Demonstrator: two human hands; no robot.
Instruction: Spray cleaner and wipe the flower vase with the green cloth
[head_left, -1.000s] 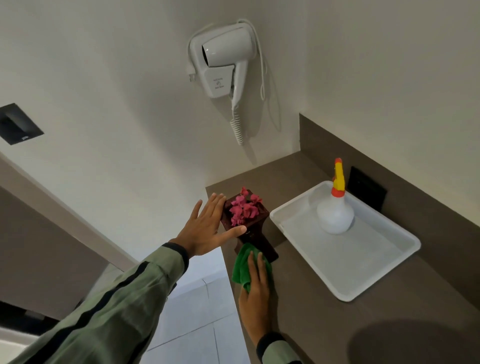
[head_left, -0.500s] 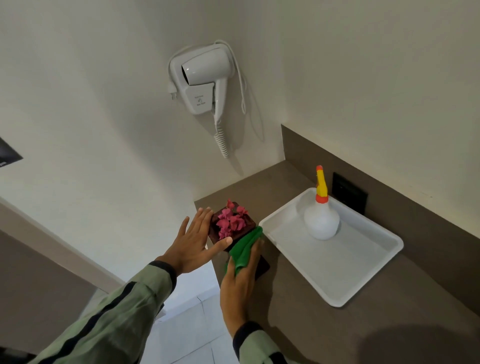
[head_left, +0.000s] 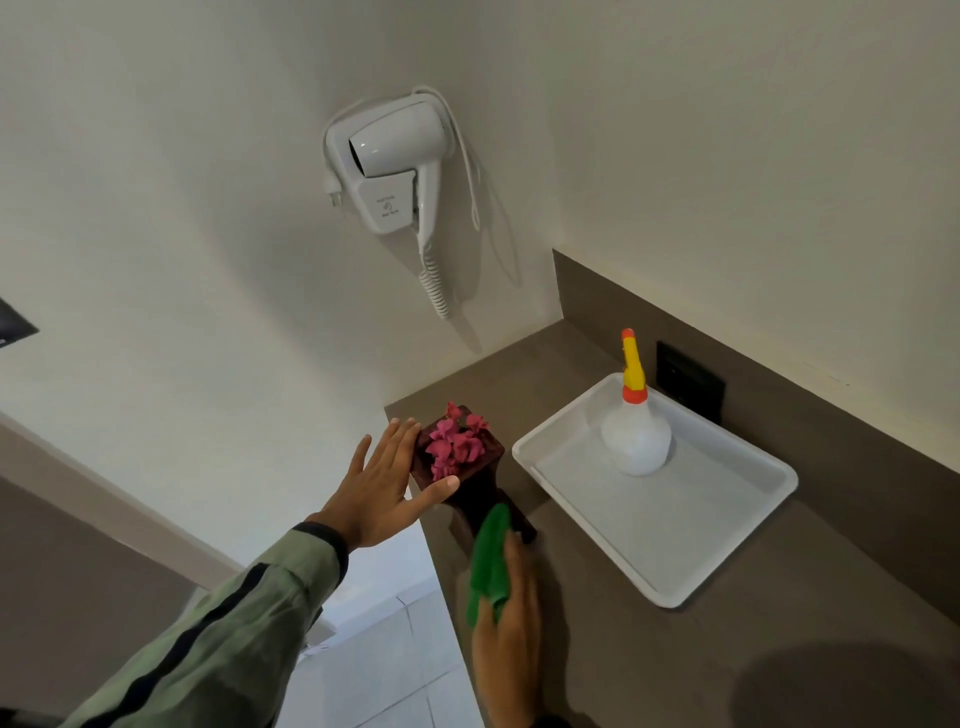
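A dark wooden flower vase (head_left: 480, 486) with pink flowers (head_left: 457, 446) stands at the left end of the brown counter (head_left: 675, 654). My left hand (head_left: 382, 486) is pressed flat against the vase's left side, thumb on its front rim, steadying it. My right hand (head_left: 506, 623) holds the green cloth (head_left: 488, 561) against the vase's lower front, near its base. The white spray bottle (head_left: 635, 431) with a yellow and orange nozzle stands upright in the white tray (head_left: 727, 545) to the right.
A white wall-mounted hair dryer (head_left: 395, 161) with a coiled cord hangs above the counter's corner. A black socket plate (head_left: 688, 379) sits on the backsplash behind the tray. The counter's left edge drops to a tiled floor (head_left: 374, 670).
My right hand slid the green cloth up the vase's front to the rim, then back down toward its base. My left hand stayed on the vase's side.
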